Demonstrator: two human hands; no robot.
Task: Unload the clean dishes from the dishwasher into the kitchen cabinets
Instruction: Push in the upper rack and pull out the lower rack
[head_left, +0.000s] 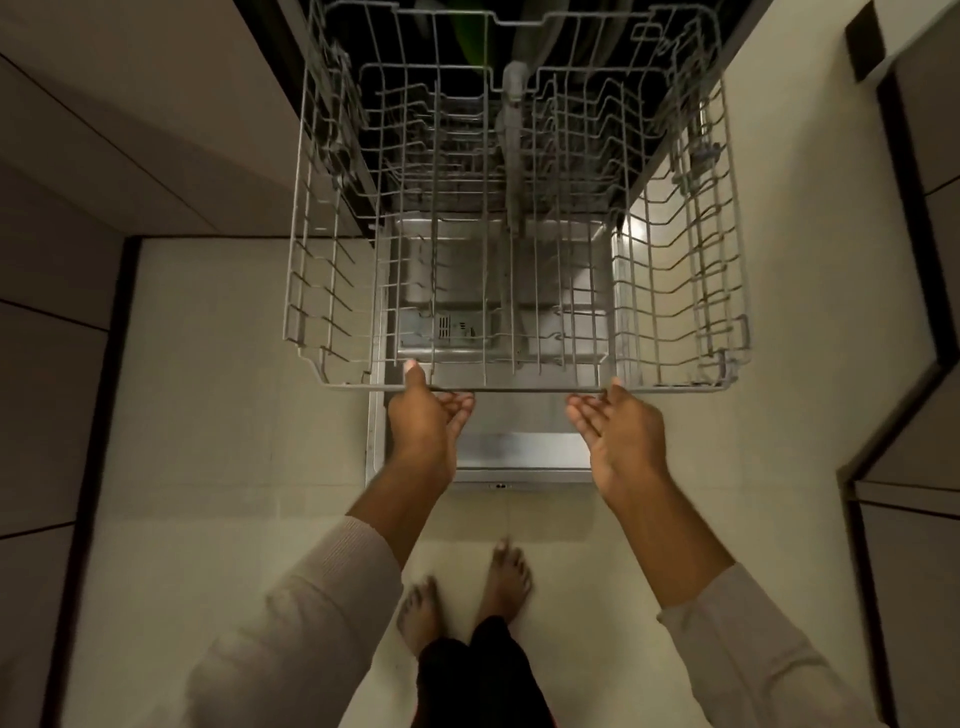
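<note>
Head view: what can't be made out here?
Dishwasher tub: dark and cut off by the top edge; the green shape in it is blurred and unidentifiable.
Left hand and right hand: thumbs over the front rim of the rack, fingers under it; actual grip unclear.
Cabinets: only the fronts show, cut off by the side edges.
</note>
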